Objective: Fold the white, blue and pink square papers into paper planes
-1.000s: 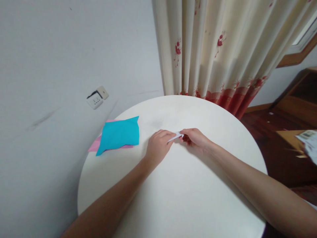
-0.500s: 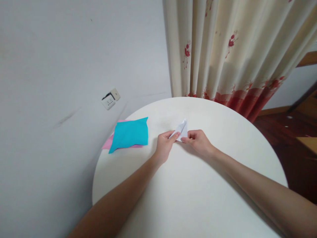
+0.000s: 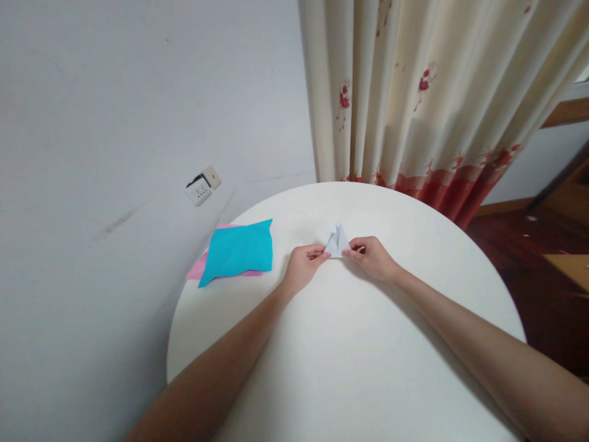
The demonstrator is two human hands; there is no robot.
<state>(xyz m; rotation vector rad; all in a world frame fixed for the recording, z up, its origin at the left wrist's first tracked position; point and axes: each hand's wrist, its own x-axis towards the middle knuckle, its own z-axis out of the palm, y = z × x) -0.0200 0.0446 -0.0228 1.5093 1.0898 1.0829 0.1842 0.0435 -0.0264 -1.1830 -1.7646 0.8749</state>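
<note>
A small folded white paper (image 3: 337, 243), roughly triangular with its tip pointing away from me, is held just over the table between both hands. My left hand (image 3: 304, 265) pinches its lower left corner between thumb and fingers. On the other side, my right hand (image 3: 373, 259) grips the lower right corner the same way. Creases and a raised flap show along the paper's middle. The fingers behind it are partly hidden.
The round white table (image 3: 331, 356) stands against a pale wall (image 3: 115, 110). A blue sheet (image 3: 239, 250) lies over pink sheets (image 3: 197, 269) at its left edge. A wall socket (image 3: 199, 191) is beyond. A patterned curtain (image 3: 386, 92) hangs behind the table.
My left thumb has moved from the middle of the white paper to its lower left corner. The paper has turned and now sits more symmetrically between my hands.
</note>
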